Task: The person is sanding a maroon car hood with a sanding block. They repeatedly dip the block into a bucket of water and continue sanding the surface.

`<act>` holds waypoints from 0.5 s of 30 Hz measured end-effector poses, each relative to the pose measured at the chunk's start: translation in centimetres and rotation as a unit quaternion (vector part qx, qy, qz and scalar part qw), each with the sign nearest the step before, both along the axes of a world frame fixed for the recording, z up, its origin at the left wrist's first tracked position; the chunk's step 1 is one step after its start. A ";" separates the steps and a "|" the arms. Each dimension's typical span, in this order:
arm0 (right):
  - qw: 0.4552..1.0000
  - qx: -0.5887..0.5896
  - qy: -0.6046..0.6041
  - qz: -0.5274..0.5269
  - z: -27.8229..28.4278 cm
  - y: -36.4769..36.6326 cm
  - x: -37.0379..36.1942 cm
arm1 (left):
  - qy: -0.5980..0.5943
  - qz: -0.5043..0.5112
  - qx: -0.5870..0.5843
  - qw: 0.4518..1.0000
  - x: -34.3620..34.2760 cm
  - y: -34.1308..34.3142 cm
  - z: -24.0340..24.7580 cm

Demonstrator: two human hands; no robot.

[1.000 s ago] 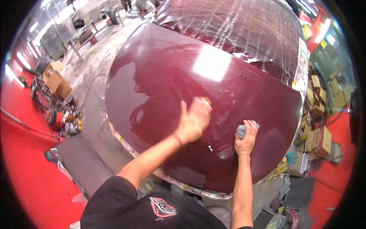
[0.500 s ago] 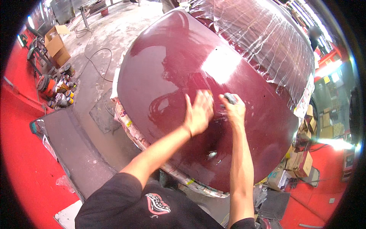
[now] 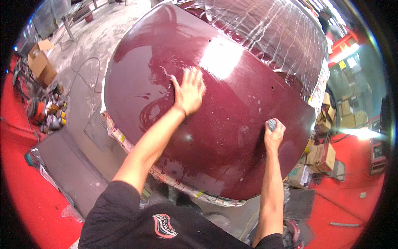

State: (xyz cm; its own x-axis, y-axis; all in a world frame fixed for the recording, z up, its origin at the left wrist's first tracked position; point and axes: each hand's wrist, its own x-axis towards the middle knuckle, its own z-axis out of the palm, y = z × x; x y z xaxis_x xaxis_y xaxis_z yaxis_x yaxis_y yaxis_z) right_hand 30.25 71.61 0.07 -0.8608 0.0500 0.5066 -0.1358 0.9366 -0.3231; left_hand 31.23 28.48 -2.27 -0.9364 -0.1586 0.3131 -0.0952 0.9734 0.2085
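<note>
A dark red car hood [image 3: 232, 137], wet and shiny with droplets and streaks, stretches before me. My left hand [image 3: 190, 91] lies flat on its middle-left part, fingers stretched out. A small tan-orange edge shows at those fingertips; whether something lies under them I cannot tell. Over the hood's right side, my right hand [image 3: 277, 135] is closed around a small grey wad [image 3: 271, 125], perhaps a cloth or sponge. Its exact kind is hard to make out.
Clear plastic sheeting [image 3: 282, 37] covers the car behind the hood. Taped paper [image 3: 120, 135] lines the hood's edge. An open cardboard box [image 3: 41, 62], cans [image 3: 54, 112] and a floor hose [image 3: 83, 66] lie left. Cardboard boxes [image 3: 321, 157] stand right.
My hands have moved apart from near the hood's middle. The left has slid leftward and farther away; the right has moved right and nearer, still gripping the grey wad. The view has shifted.
</note>
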 end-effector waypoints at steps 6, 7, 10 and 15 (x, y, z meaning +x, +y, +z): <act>0.994 0.037 0.063 -0.081 -4.3 3.1 1.7 | 0.010 -0.388 0.014 0.921 10.0 14.0 -2.6; 0.993 0.040 0.065 -0.090 -4.1 2.8 1.8 | 0.002 -0.404 0.002 0.915 8.2 14.8 -1.4; 0.993 0.023 0.072 -0.089 -3.5 2.2 1.9 | 0.016 -0.303 -0.037 0.952 -1.7 16.8 2.3; 0.995 0.008 0.057 -0.087 -3.1 0.2 1.7 | 0.012 -0.137 -0.043 0.990 -11.5 18.5 3.2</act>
